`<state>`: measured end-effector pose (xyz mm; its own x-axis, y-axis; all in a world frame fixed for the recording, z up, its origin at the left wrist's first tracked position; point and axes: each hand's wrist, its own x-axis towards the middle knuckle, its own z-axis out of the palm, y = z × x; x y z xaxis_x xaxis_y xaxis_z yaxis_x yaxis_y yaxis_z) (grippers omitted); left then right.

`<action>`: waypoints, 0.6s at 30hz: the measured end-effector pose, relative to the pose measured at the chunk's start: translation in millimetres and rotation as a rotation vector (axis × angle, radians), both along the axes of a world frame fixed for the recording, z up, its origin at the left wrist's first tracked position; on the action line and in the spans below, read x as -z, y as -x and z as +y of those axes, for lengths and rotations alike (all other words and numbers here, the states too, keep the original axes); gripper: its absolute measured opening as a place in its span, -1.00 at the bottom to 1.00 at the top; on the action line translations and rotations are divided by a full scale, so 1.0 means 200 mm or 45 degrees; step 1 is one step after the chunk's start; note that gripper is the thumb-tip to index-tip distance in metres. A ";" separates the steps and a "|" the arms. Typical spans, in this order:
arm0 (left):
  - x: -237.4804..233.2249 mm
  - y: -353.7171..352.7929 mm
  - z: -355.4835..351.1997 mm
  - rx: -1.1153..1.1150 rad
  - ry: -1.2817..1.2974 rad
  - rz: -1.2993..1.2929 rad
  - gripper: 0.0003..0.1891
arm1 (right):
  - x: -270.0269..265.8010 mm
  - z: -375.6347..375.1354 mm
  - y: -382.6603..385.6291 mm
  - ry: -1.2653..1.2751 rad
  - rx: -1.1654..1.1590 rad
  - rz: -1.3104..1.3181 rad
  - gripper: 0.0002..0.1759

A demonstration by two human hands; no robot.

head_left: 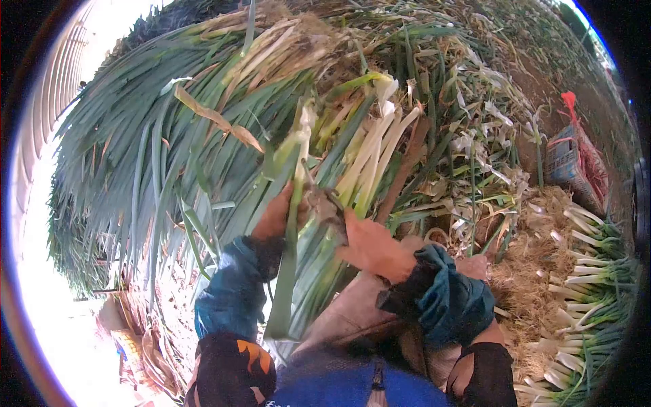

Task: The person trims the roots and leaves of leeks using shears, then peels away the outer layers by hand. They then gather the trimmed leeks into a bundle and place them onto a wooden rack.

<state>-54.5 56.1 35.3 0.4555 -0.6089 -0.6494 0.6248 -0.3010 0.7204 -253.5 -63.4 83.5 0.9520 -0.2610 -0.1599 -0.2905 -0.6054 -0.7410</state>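
Note:
My left hand is closed around a long green onion, whose pale stalk points up and whose broad green leaf hangs down past my wrist. Across from it, my right hand has its fingers bent together, at a grey-brown ragged piece between the two hands. I cannot tell what its fingers grip. Just beyond my hands lie several peeled green onions with clean white stems, side by side over green leaves.
A big heap of unpeeled green onions spreads to the left and ahead. Stripped skins and leaves litter the ground ahead right. Bundled green onions line the right side beside a mass of cut roots. A red-and-blue bag stands farther off.

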 end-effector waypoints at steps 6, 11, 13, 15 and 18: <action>-0.07 0.18 0.12 0.107 -0.098 -0.146 -0.58 | 0.10 -0.07 -0.17 -0.002 0.152 0.134 -0.49; -0.03 0.22 0.25 0.239 -0.196 -0.161 -0.54 | 0.15 -0.06 -0.18 0.020 0.129 0.091 -0.50; -0.07 0.26 0.30 0.263 -0.145 -0.205 -0.52 | 0.14 -0.03 -0.15 0.051 0.091 0.054 -0.50; -0.16 0.31 0.31 0.281 -0.114 -0.171 -0.48 | 0.14 -0.02 -0.14 0.040 0.148 0.047 -0.48; -0.06 0.34 0.37 0.202 0.071 0.195 -0.49 | 0.09 -0.05 -0.15 0.060 0.205 0.020 -0.46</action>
<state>-121.8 130.9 48.3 0.2498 -0.7021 -0.6669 0.6761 -0.3666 0.6391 -223.5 -73.2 66.5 0.8946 -0.4178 -0.1586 -0.3981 -0.5840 -0.7074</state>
